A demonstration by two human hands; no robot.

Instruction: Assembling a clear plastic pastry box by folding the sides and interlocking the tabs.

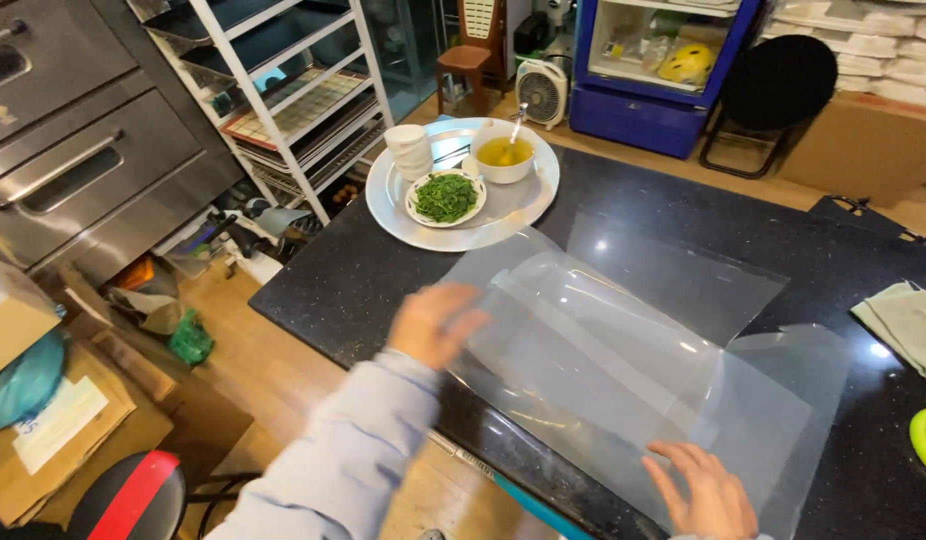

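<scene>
**Counter layout**

A clear plastic sheet (623,350) lies on the counter (323,290), with the left hand (435,322) on its left edge and the right hand (705,492) on its near edge. Behind the sheet sits a round tray (403,225) holding a bowl of greens (445,197), a soup bowl (503,152) and stacked cups (409,150). A folded cloth (908,322) lies at the right.

Left hand (435,322) bare, w/ pale lavender-grey long sleeve; right hand (705,490) bare, no rings.
</scene>
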